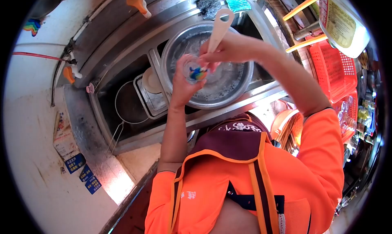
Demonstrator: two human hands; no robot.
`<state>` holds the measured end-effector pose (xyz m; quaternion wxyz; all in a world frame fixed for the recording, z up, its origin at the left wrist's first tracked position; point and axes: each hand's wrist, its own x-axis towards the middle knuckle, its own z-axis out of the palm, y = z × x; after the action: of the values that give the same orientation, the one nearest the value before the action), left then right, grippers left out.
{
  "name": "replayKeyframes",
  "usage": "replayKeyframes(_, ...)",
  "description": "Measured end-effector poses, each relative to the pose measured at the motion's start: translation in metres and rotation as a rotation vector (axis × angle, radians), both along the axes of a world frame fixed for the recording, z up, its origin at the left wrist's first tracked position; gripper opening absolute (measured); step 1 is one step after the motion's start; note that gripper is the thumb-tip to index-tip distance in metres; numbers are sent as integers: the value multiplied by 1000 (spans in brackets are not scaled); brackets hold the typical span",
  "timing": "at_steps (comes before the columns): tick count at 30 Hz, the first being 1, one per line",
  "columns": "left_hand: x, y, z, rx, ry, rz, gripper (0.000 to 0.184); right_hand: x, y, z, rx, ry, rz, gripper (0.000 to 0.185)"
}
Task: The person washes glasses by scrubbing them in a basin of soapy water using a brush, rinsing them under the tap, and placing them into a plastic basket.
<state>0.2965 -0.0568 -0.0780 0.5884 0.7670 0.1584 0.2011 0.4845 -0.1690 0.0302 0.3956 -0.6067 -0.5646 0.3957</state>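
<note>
Over a large metal basin (pixel 241 87) of water in the sink, my left hand (pixel 182 85) is wrapped round a small clear glass (pixel 190 66). My right hand (pixel 218 52) grips a brush by its pale handle (pixel 221 27), which points up and away from me. The multicoloured brush end (pixel 198 73) shows blue, green and orange at the glass. How far it reaches inside I cannot tell. Both hands are close together above the water.
A dark scouring pad (pixel 208 7) and a turquoise sponge (pixel 238 3) lie on the sink's far ledge. The left sink compartment holds a wire strainer (pixel 130 103) and a white-rimmed container (pixel 153 101). Orange-handled taps (pixel 68 74) and red baskets (pixel 332 68) stand at the sides.
</note>
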Motion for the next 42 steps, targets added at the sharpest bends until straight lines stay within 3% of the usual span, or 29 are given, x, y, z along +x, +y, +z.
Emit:
replayKeyframes(1, -1, 0, 2, 44, -34, -43, 81, 7, -2, 3, -169, 96, 51, 22)
replayKeyframes(3, 1, -5, 7, 39, -24, -22, 80, 14, 5, 3, -174, 26, 29, 23)
replayKeyframes(5, 0, -7, 10, 33, -12, -11, 80, 9, 20, -2, 269, -237, -22, 24)
replayKeyframes(7, 0, -3, 15, -208, 68, -43, 80, 1, 32, 11, 203, -157, 28, 26)
replayKeyframes(9, -1, -2, 22, -229, 19, -43, 80, -2, 37, 13, 358, -108, 28, 26)
replayKeyframes(11, 0, 2, 22, -73, -96, -26, 79, 15, 34, 1, 309, -130, -41, 25)
replayKeyframes(13, -2, 5, 17, -4, -53, 24, 80, 16, 21, 2, 124, -253, -171, 27)
replayKeyframes(15, -1, 3, 15, 59, -14, 71, 80, 5, 3, 3, -92, -128, -256, 28)
replayKeyframes(19, 2, -8, 12, 218, 49, 248, 78, -12, -17, -4, -115, 213, -280, 31)
replayKeyframes(23, 2, -11, 11, 161, 42, 153, 78, 7, 2, -15, -8, 39, -411, 30)
replayKeyframes(27, 4, -16, 16, 35, 126, 85, 80, -5, 17, -3, 74, 26, -328, 28)
replayKeyframes(29, 3, -11, 25, 36, 82, 31, 79, -10, 11, -1, 145, 88, -131, 26)
replayKeyframes(31, -2, -7, 28, 39, 49, -8, 79, -2, -7, 10, -10, 55, 35, 20)
replayKeyframes(34, -2, -6, 22, -54, -23, -135, 80, 20, -11, 15, -180, 156, 82, 25)
replayKeyframes(36, 0, -9, 24, -82, -19, -127, 80, 26, -2, 13, 206, -232, 55, 22)
replayKeyframes(38, 4, -13, 30, -111, -12, -128, 81, 17, 13, 20, 282, -241, 38, 22)
replayKeyframes(40, 3, -14, 38, -354, -77, -142, 81, 12, 20, 26, 331, -110, 17, 25)
replayKeyframes(42, 4, -4, 33, -249, -104, -122, 81, 22, 16, 18, 242, -111, -35, 24)
